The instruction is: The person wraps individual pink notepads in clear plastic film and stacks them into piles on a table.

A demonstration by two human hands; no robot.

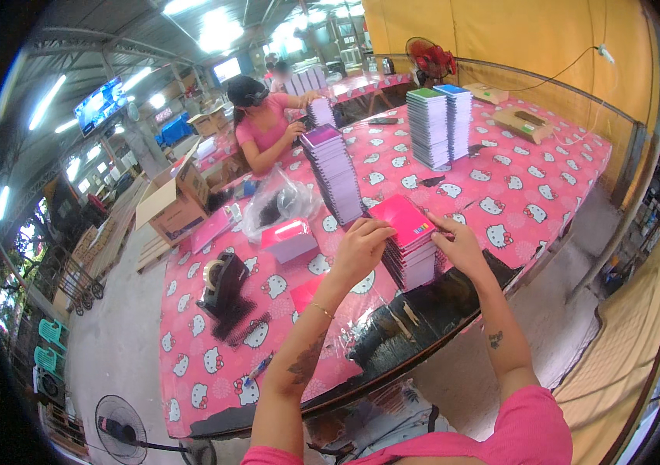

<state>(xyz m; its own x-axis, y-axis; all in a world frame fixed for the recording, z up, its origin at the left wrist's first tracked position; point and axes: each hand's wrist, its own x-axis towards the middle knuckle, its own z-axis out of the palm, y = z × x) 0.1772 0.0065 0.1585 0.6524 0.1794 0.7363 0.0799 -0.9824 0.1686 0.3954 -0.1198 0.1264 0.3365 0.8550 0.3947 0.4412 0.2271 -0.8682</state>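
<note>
A long table (547,186) under a pink cartoon-cat cloth carries an open brown cardboard box (175,203), contents hidden. Near the front edge stands a short stack of pink-covered notebooks (411,244). The left hand (361,248) and right hand (460,246) press its sides, fingers spread flat against it.

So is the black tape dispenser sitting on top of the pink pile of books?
No, the tape dispenser stands on the table, left of the pink-topped stack both hands press.

A long table (547,178) under a pink cartoon-cat cloth carries several stacks of notebooks (335,174), a black tape dispenser (223,283), a crumpled clear plastic bag (277,203), a pen (258,369) and a cardboard box (523,124).
</note>
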